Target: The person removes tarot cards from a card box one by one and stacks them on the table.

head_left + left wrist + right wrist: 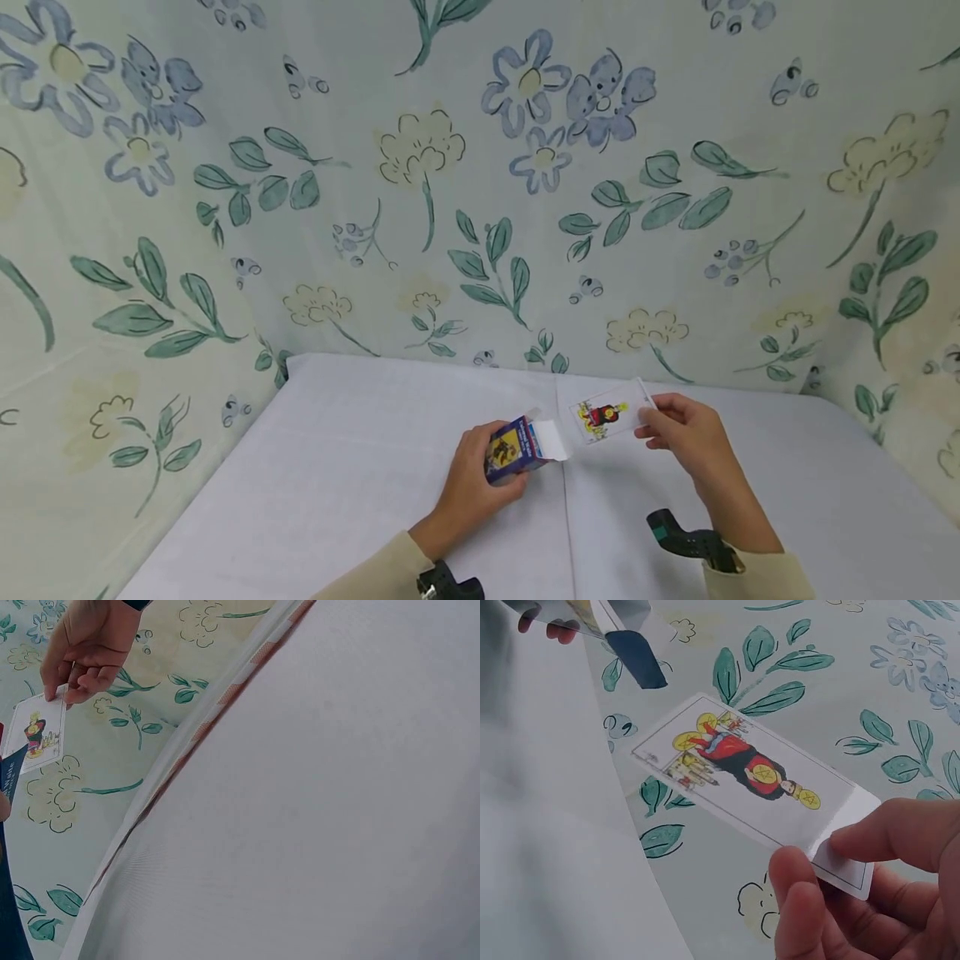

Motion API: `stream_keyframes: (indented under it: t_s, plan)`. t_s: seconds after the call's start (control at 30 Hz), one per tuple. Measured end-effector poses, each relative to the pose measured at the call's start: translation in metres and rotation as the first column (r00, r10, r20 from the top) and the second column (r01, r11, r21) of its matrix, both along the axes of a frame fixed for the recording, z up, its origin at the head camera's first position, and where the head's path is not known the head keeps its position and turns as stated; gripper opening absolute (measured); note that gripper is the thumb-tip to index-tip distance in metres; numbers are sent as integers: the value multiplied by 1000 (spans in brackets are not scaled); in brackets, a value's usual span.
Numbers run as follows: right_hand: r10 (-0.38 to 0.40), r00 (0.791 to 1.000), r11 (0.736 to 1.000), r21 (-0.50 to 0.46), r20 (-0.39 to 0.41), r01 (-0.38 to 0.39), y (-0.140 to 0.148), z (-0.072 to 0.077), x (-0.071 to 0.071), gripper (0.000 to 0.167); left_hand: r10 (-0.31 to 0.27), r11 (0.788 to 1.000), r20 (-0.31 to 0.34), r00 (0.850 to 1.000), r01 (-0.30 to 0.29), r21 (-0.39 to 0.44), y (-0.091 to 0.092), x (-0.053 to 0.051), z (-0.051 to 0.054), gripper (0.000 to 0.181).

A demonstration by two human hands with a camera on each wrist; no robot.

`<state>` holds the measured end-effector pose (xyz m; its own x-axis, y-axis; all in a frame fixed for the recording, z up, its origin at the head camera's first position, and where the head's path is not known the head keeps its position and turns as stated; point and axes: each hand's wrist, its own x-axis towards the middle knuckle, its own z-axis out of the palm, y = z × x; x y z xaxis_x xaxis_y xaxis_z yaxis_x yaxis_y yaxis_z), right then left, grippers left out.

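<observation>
My left hand (480,471) grips a small dark blue card box (513,451) with a yellow picture panel. The box lies tilted, its white flap (550,440) open toward the right. Between thumb and fingers, my right hand (693,437) pinches the end of a white tarot card (609,413), held a little to the right of the box and apart from it. In the right wrist view the card (750,772) shows a seated figure in red and black with yellow star discs. Only an edge of the box (11,825) appears in the left wrist view.
A white cloth (337,475) covers the table, with a crease running down near its middle. Behind and beside it hangs a floral curtain (360,217). Dark camera mounts (693,542) are strapped to both wrists.
</observation>
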<state>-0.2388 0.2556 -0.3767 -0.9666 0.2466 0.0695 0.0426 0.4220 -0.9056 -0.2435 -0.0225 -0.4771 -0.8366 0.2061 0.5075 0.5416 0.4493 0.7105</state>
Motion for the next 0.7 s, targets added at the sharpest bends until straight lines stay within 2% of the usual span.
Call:
stream_keyframes:
  t_s: [0.27,0.43,0.7]
  plan:
    - [1,999,1000,15,36,-1,3,-2,-1,40,7,1000,-18,1000,-7,-3,0,-2,-4,70]
    - [-20,999,999,47,32,18,4,-2,-4,42,0,1000,-21,1000,0,3,1,-3,-2,70]
    - [-47,998,998,43,39,45,8,-1,-7,46,4,1000,7,1000,-4,3,2,-1,0,70]
